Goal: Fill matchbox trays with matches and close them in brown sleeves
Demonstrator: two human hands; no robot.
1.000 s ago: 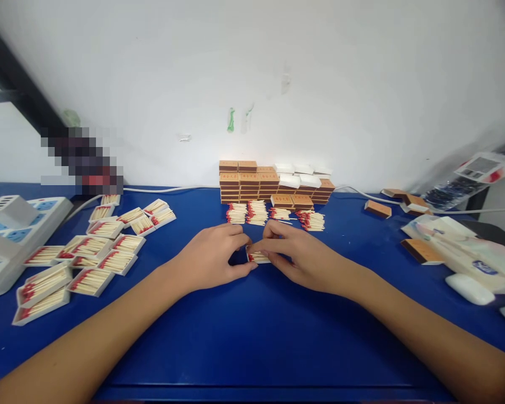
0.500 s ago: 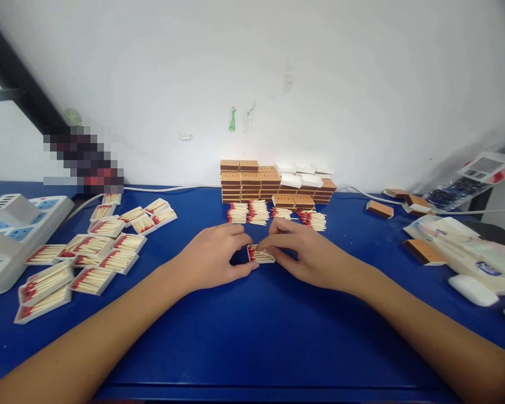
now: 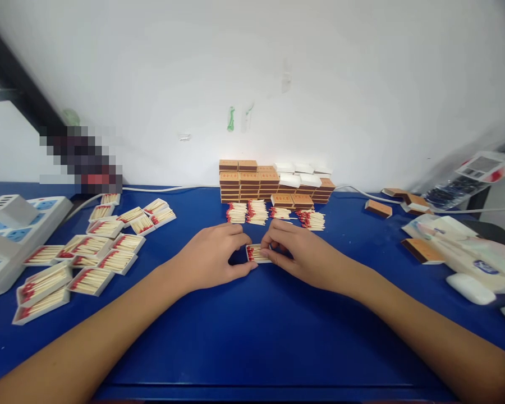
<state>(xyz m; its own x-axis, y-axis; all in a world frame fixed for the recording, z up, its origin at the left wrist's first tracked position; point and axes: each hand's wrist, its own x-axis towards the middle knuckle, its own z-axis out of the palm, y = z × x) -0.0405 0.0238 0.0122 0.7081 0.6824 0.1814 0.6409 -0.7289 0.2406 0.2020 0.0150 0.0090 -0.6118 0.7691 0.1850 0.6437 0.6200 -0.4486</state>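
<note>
A small white matchbox tray (image 3: 257, 260) filled with red-tipped matches (image 3: 256, 251) lies on the blue table between my hands. My left hand (image 3: 214, 255) grips its left end, thumb at the near side and fingers at the far side. At the right end, my right hand (image 3: 297, 249) has its thumb and curled fingers closed on the tray, covering part of the matches. Just beyond my hands lie several loose piles of matches (image 3: 257, 212). Behind these stands a stack of brown matchboxes (image 3: 249, 179), with upturned white trays (image 3: 289, 180) on its right part.
Several match-filled trays (image 3: 91, 280) spread over the left of the blue table (image 3: 252, 336), beside a white power strip (image 3: 46, 224). Matchbox sleeves (image 3: 423, 251), a tissue pack (image 3: 458, 247) and a white rounded case (image 3: 470, 288) lie at right. A white cable (image 3: 172, 187) runs along the wall.
My right hand's fingers have drawn together and curled in at the tray's right end, uncovering more match heads. My left hand stays in place on the tray.
</note>
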